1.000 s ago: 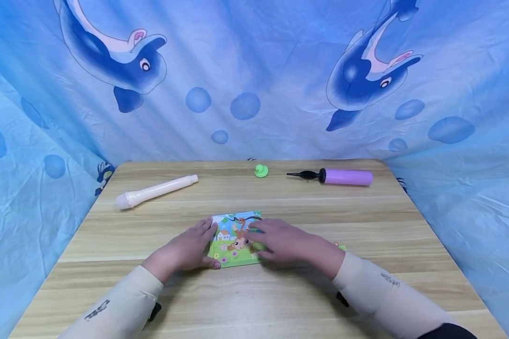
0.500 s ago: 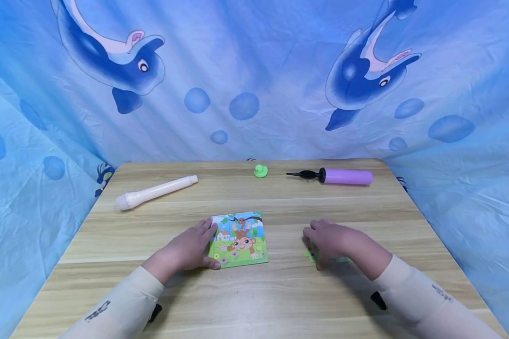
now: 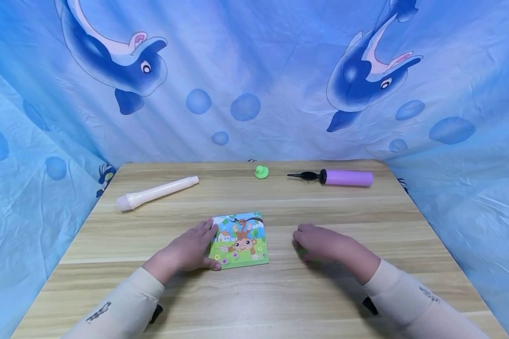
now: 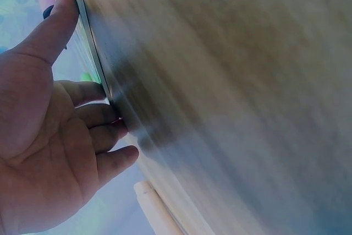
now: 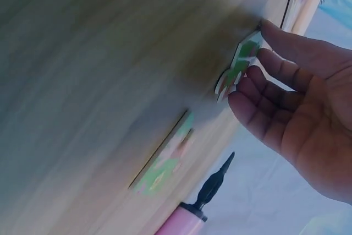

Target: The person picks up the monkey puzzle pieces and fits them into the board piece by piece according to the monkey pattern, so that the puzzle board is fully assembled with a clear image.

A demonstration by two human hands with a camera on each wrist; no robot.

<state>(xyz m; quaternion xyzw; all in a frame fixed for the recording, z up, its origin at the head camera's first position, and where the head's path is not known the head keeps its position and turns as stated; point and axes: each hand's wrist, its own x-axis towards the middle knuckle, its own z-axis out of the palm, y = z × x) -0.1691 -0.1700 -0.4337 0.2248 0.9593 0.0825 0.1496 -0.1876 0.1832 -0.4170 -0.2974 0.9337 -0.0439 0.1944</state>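
Note:
A jigsaw puzzle board (image 3: 241,238) with a monkey picture lies flat near the middle of the table. My left hand (image 3: 190,249) rests against its left side, thumb at the near corner and fingers along the edge, fairly straight. To the right of the board, my right hand (image 3: 322,242) pinches a puzzle piece (image 5: 242,61) between thumb and fingertips, low over the table. The hand mostly covers this piece in the head view. A second puzzle piece (image 5: 165,160) lies on the wood in the right wrist view; the right hand hides it in the head view.
A white toy microphone (image 3: 157,192) lies at the back left of the wooden table (image 3: 246,310). Along the back edge are a green rubber duck (image 3: 261,172) and a purple hand pump (image 3: 348,178). A blue dolphin-print curtain (image 3: 288,84) surrounds the table.
My right hand has moved from over the board to the pieces at its right, then slightly back left with a puzzle piece in its fingers. The left hand has stayed put.

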